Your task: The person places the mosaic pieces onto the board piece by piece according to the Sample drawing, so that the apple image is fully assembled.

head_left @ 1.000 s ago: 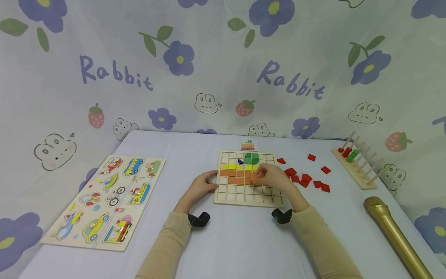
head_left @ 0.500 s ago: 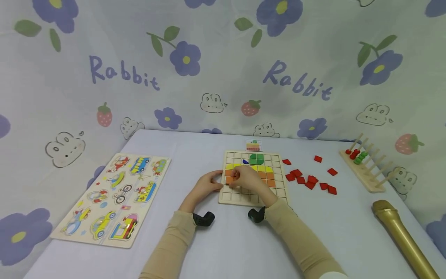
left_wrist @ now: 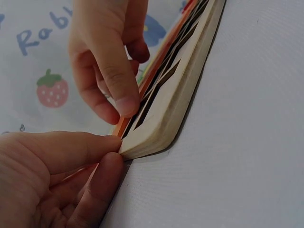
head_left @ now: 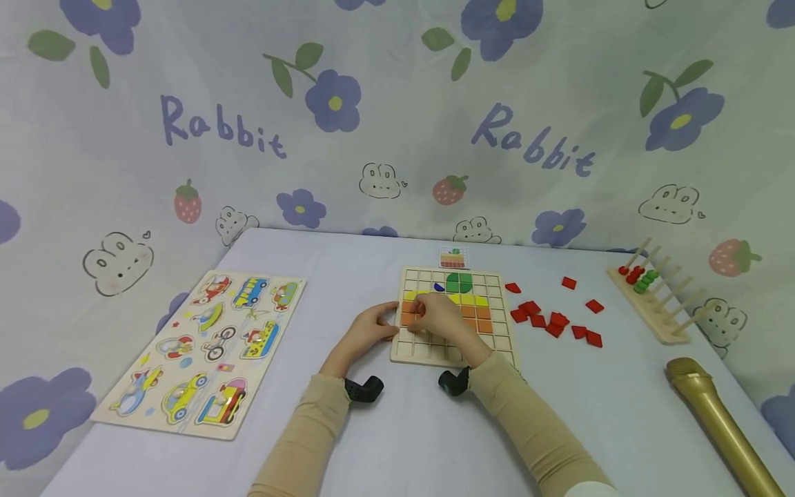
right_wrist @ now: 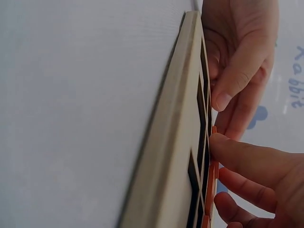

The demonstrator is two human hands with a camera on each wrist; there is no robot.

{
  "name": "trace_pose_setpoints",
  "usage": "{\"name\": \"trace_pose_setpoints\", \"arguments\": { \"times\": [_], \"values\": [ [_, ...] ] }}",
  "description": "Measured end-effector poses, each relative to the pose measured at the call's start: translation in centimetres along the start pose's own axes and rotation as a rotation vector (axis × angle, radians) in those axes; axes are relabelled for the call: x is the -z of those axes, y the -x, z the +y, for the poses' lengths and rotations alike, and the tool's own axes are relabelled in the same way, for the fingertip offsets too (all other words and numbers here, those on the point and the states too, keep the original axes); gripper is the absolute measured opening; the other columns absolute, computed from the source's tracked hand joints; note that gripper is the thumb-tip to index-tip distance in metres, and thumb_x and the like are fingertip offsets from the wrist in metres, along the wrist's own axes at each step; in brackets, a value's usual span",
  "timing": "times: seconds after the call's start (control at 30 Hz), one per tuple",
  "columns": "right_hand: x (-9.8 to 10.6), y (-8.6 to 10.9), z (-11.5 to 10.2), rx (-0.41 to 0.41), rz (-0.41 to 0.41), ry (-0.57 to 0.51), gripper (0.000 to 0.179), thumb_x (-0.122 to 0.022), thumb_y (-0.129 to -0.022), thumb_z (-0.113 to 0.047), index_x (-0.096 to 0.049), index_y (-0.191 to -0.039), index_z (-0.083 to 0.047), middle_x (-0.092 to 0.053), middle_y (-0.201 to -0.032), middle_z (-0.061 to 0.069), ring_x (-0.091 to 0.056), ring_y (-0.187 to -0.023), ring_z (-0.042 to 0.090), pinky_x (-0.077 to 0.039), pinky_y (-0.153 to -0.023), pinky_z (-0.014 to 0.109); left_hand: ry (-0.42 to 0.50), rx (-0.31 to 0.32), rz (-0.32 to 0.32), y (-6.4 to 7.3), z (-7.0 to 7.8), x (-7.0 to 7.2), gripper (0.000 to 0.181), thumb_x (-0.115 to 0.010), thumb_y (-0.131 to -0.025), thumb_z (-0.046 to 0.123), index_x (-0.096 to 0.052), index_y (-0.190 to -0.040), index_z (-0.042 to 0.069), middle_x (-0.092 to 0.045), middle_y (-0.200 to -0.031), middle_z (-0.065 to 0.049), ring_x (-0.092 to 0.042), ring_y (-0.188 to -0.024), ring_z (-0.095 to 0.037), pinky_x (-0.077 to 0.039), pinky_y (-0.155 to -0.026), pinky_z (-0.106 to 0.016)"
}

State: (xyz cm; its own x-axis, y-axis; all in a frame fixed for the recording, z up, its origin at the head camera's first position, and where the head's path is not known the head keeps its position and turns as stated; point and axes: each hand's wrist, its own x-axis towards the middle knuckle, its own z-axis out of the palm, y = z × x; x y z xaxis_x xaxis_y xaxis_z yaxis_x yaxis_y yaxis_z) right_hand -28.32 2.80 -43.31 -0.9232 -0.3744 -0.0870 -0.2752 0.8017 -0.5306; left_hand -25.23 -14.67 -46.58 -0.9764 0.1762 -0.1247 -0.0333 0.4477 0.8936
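A wooden grid board (head_left: 435, 352) lies mid-table, bearing green pieces (head_left: 459, 282), a small blue piece (head_left: 438, 286), a row of yellow pieces (head_left: 475, 300) and rows of orange tiles (head_left: 484, 326). My left hand (head_left: 365, 333) grips the board's left edge between thumb and finger; the left wrist view has those fingertips at the near corner. Over the left end of the orange rows, my right hand (head_left: 446, 322) pinches an orange tile (right_wrist: 214, 129) at the grid surface. That hand covers part of the yellow and orange rows in the head view.
Loose red pieces (head_left: 557, 319) lie right of the board. A pattern card (head_left: 454, 257) stands behind it. Farther right are a peg rack (head_left: 649, 304) with red and green beads and a gold microphone (head_left: 714, 414). A vehicle puzzle board (head_left: 205, 352) lies at left.
My right hand has moved left across the board, from the middle of the orange rows to their left end, and has stayed there since. The left hand keeps its hold on the edge.
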Motion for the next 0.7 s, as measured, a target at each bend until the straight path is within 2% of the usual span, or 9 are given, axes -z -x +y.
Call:
{"name": "trace_pose_setpoints", "arguments": {
  "times": [0.27, 0.53, 0.7],
  "values": [
    [0.13, 0.16, -0.08, 0.005, 0.009, -0.025, 0.022, -0.080, -0.071, -0.022, -0.065, -0.084, -0.013, -0.055, -0.072, -0.002, -0.048, -0.067, 0.015, -0.037, -0.059, 0.027, 0.010, -0.002, -0.002, -0.08, -0.10, 0.04, 0.057, -0.067, -0.082, 0.007, -0.048, -0.135, 0.009, -0.058, -0.072, -0.007, -0.057, -0.064, -0.012, -0.047, -0.062, -0.025],
    [0.17, 0.11, -0.11, -0.003, -0.005, 0.000, 0.021, -0.080, -0.072, -0.024, -0.065, -0.084, -0.014, -0.054, -0.071, -0.002, -0.047, -0.065, 0.014, -0.036, -0.057, 0.027, 0.009, 0.008, -0.005, -0.19, -0.26, -0.07, 0.058, -0.067, -0.081, 0.008, -0.047, -0.136, 0.010, -0.058, -0.073, -0.006, -0.057, -0.064, -0.012, -0.047, -0.062, -0.025],
    [0.72, 0.64, 0.35, 0.014, 0.043, -0.011, 0.024, -0.079, -0.072, -0.025, -0.067, -0.089, -0.013, -0.055, -0.074, -0.001, -0.047, -0.066, 0.014, -0.035, -0.057, 0.026, -0.009, -0.001, 0.000, -0.13, -0.36, -0.06, 0.058, -0.067, -0.081, 0.008, -0.047, -0.135, 0.009, -0.059, -0.072, -0.007, -0.058, -0.064, -0.012, -0.047, -0.063, -0.025]
  ]
}}
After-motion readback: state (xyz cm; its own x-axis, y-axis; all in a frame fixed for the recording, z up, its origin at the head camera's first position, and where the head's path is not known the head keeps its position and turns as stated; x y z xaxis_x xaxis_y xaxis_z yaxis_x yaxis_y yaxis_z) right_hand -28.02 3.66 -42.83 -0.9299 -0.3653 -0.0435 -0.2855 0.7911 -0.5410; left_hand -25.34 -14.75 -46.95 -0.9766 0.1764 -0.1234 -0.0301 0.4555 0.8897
